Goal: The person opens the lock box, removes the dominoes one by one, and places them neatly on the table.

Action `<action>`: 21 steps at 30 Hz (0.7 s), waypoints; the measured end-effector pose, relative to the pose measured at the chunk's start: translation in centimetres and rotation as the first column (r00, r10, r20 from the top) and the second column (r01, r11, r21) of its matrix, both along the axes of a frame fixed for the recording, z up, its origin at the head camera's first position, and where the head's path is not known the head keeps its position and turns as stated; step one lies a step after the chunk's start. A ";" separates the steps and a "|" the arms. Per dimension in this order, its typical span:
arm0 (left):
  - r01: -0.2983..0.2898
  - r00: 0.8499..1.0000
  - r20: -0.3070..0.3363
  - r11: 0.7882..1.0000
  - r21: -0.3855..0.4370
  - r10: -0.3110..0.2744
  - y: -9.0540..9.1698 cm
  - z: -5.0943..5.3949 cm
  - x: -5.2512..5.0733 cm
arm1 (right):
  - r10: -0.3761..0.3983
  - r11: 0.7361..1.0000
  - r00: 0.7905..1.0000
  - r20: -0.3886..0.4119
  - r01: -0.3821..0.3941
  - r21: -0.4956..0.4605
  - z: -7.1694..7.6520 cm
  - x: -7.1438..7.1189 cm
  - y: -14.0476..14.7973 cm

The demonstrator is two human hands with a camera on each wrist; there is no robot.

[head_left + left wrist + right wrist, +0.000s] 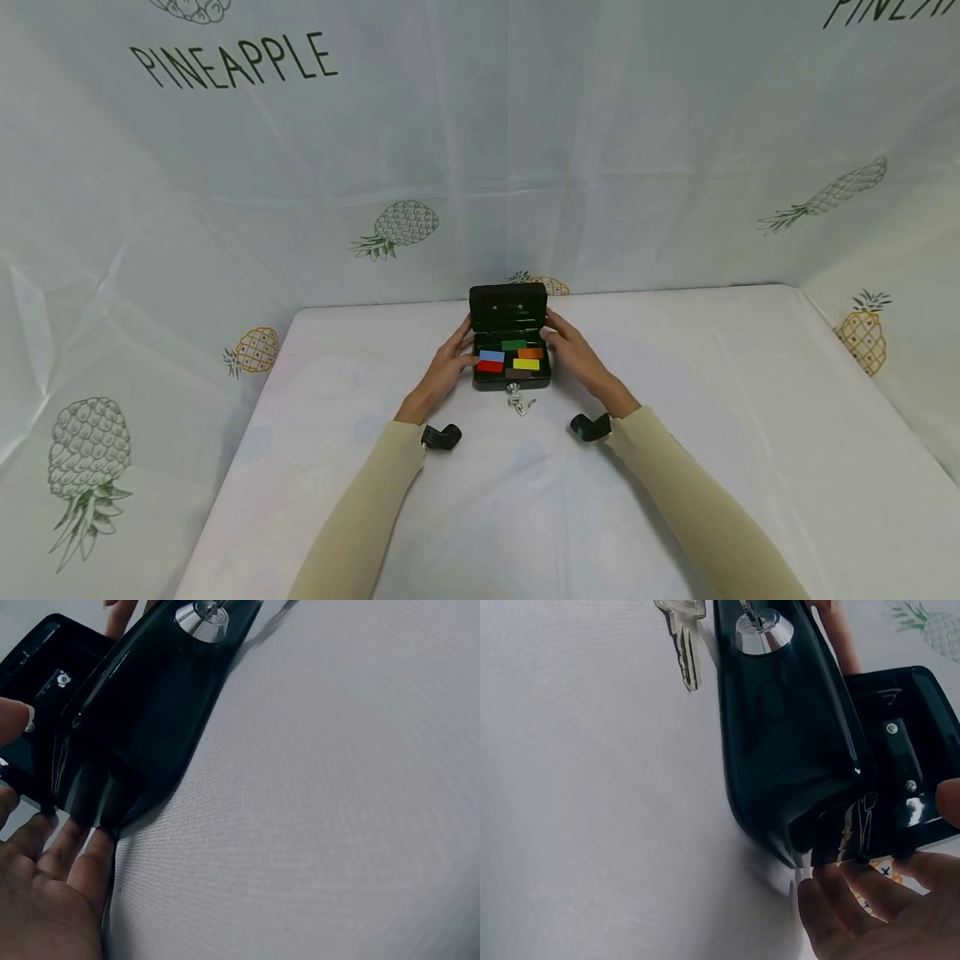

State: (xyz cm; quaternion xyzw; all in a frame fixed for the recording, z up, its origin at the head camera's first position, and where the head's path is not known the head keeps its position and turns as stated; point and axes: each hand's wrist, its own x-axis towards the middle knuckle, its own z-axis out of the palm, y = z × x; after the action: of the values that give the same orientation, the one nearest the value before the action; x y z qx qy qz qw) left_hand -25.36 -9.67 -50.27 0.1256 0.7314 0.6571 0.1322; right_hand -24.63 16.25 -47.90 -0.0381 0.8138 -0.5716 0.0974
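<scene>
A small black cash box (512,383) stands on the table with its lid (507,307) raised. Inside lie coloured blocks: blue (491,356), red (490,367), green (513,344), orange (529,353), yellow (526,364) and a dark brown one (518,374). My left hand (446,367) holds the box's left side, fingers (64,851) against the outer wall and thumb over the rim. On the opposite side my right hand (579,357) grips likewise, its fingers (870,889) touching the wall. A key sits in the silver lock (763,634) at the front.
Another key (688,652) hangs from the lock onto the white cloth (517,500). Close behind the box rises a pineapple-print curtain (637,167), which also flanks the table on both sides. A black wrist camera (441,437) sits on each wrist.
</scene>
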 end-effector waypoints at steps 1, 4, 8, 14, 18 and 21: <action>-0.001 1.000 -0.002 1.000 -0.005 0.001 0.0 0.0 0.0 | 0.006 1.000 1.000 -0.006 -0.006 -0.002 0.0 0.0 0.0; -0.006 1.000 -0.003 1.000 -0.010 0.006 0.0 -0.1 0.0 | 0.023 1.000 0.999 -0.026 -0.023 -0.013 -0.2 -0.1 0.1; -0.002 1.000 -0.007 1.000 -0.009 0.002 0.0 -0.1 0.0 | 0.032 0.999 0.999 -0.026 -0.033 -0.017 0.0 0.0 0.0; -0.003 1.000 -0.019 1.000 0.003 0.003 0.1 0.0 0.0 | 0.031 0.999 0.999 -0.015 -0.031 0.014 0.0 -0.2 0.0; -0.005 1.000 -0.018 1.000 -0.015 0.004 0.1 0.0 0.1 | 0.037 0.999 0.999 -0.009 -0.037 0.025 0.0 -0.2 0.0; -0.009 1.000 -0.016 0.998 -0.057 0.008 0.0 -0.2 0.1 | 0.041 0.999 0.999 -0.004 -0.041 0.024 0.0 -0.2 0.0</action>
State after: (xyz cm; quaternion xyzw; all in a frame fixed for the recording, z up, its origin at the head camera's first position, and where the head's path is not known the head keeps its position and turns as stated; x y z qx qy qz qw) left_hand -25.23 -9.66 -50.43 0.1235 0.7513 0.6357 0.1272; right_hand -24.85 16.27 -47.93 -0.0550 0.8198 -0.5597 0.1079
